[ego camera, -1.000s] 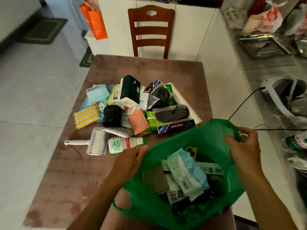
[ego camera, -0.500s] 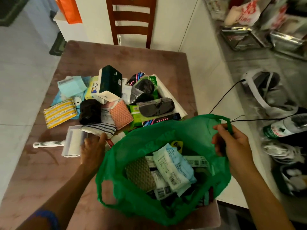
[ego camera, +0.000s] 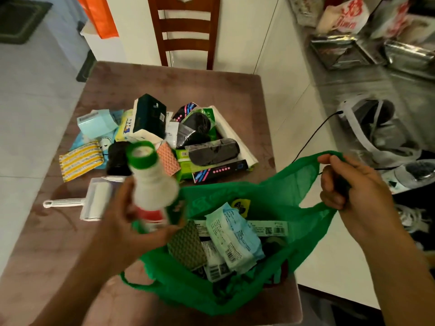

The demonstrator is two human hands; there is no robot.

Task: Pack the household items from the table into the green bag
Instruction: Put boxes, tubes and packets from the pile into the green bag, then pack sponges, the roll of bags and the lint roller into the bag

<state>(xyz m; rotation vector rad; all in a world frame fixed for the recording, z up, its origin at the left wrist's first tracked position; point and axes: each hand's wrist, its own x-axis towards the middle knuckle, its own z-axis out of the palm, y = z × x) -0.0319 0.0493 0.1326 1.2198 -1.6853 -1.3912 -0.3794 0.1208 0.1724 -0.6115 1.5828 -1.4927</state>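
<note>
The green bag (ego camera: pixel 277 198) stands open at the table's near right edge, with several packets inside. My right hand (ego camera: pixel 353 187) grips the bag's right handle and holds it up. My left hand (ego camera: pixel 131 222) holds a white bottle (ego camera: pixel 153 184) with a green cap and red label, lifted above the bag's left rim, blurred by motion. A heap of household items (ego camera: pixel 164 142) lies on the brown table (ego camera: pixel 164 81) behind the bag: boxes, packets, a black roll, an orange sponge.
A white lint roller (ego camera: pixel 94 201) lies left of the bag, a yellow striped cloth (ego camera: pixel 80 161) beyond it. A wooden chair (ego camera: pixel 186 31) stands at the far side. A cluttered counter (ego camera: pixel 376 67) and a black cable (ego camera: pixel 313 137) are on the right.
My left hand reached to the table beside the lint roller, took the white bottle and lifted it up over the bag's left rim. My right hand kept holding the handle.
</note>
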